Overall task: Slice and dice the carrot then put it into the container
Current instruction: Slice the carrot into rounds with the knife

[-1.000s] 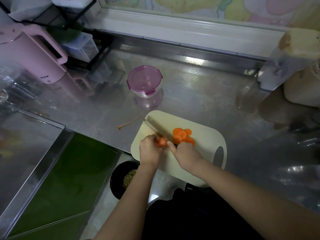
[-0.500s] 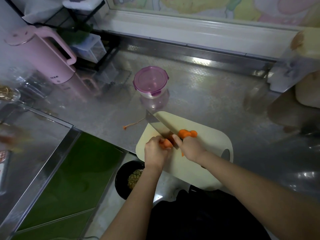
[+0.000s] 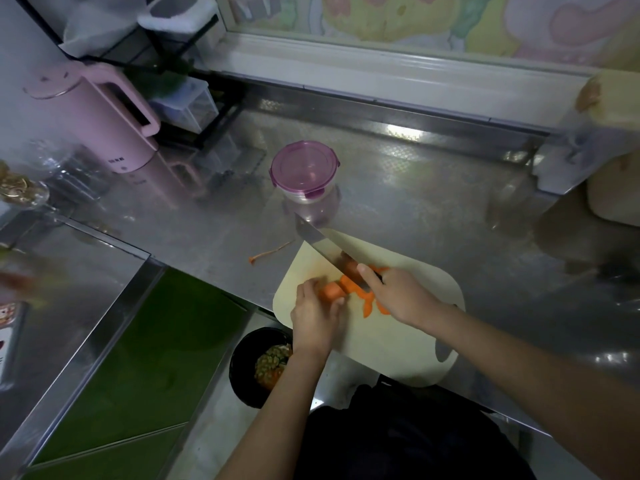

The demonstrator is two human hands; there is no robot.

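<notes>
Two hands on the cutting board [image 3: 398, 348], both busy. Left hand [image 3: 313, 311]: fingers curled round the carrot [image 3: 330, 292] stub, pinning it to the board's left half. Right hand [image 3: 398, 296]: wrapped round the knife [image 3: 322, 245] handle, index finger laid along the back of the blade. Blade runs from that hand up and left, tip past the board's far edge, over the steel counter [image 3: 433, 202]. Its lower part sits at the carrot's cut end, just right of the left fingers. Can't tell whether the edge is in the carrot or just above it. Cut slices [image 3: 369, 304] lie on the board under and beside the right hand, touching one another. Container [image 3: 304, 171]: clear tub, purple lid on, stands on the counter beyond the knife tip, apart from the board. Thin carrot tail [image 3: 268, 252] on the counter just left of the board. Pink kettle [image 3: 93, 116] far left. Board sits at the counter's near edge; black bowl [image 3: 249, 368] with food scraps below it, beside the left wrist.
</notes>
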